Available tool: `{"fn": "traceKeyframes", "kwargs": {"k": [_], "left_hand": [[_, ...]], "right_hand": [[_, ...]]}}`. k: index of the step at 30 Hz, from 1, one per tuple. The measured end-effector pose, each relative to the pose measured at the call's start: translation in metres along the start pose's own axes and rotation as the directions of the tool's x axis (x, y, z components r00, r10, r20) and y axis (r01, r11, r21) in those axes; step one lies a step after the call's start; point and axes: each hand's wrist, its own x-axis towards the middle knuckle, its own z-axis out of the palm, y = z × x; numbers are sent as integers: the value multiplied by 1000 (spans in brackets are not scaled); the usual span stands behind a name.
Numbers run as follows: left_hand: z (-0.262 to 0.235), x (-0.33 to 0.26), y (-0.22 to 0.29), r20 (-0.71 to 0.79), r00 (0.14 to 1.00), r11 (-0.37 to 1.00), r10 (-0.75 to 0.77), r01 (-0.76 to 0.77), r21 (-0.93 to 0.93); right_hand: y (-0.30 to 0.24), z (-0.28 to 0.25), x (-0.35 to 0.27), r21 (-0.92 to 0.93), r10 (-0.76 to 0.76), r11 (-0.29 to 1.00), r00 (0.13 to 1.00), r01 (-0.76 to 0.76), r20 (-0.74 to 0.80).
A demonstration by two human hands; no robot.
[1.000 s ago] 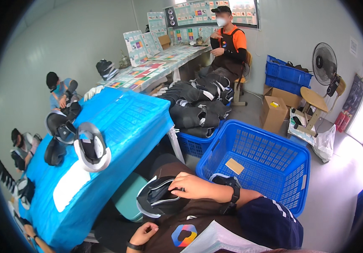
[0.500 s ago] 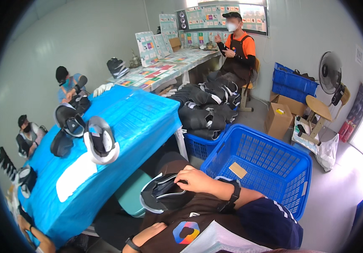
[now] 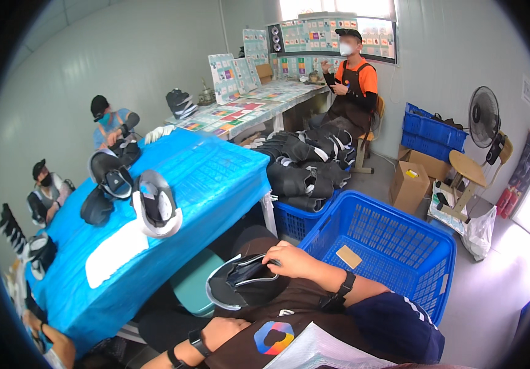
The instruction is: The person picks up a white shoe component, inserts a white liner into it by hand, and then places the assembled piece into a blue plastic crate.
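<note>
A black shoe upper [image 3: 234, 291] with a pale rim rests on my lap, its opening facing up. My right hand [image 3: 290, 259] is closed on the right edge of that opening, fingertips pinching the lining. My left hand [image 3: 219, 333] lies on the brown apron just below the upper, apart from it; its fingers look stretched out, and nothing shows in them. On the blue-covered table [image 3: 209, 169] to the left stand a grey-and-white shoe upper [image 3: 156, 206] and a dark one [image 3: 110, 175], with a white sheet [image 3: 116, 253] nearer me.
A large blue crate [image 3: 394, 246] holding a small tan card stands to my right. Behind it, another crate [image 3: 295, 218] is heaped with black uppers. A teal stool [image 3: 192, 286] is under the table. Co-workers sit along the left and at the back; a fan [image 3: 484, 114] stands far right.
My left hand and forearm have come further into view, toward the upper. My right hand keeps its hold at the opening's edge. The whole view has shifted slightly.
</note>
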Motion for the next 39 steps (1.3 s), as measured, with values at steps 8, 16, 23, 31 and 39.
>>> {"fn": "traceKeyframes", "kwargs": {"k": [8,16,23,31,39], "left_hand": [[-5,-8,-5,-311,941,870,-130,259,420],[-55,-21,0,-456,877,846,-152,354,399],[-35,-34,-60,413,817,822,-403,522,-229],[97,-31,-110,237,840,-242,-488,131,-962],[99,-20,-111,-191,688,152,-700,-118,-981]], "right_hand": [[1,2,9,-43,-8,999,999,10,47],[24,-15,18,-154,-37,985,968,78,250],[34,2,-6,14,274,961,961,-275,45],[19,-10,-7,181,389,857,835,-483,389],[57,-13,-24,446,501,756,862,-479,77]]}}
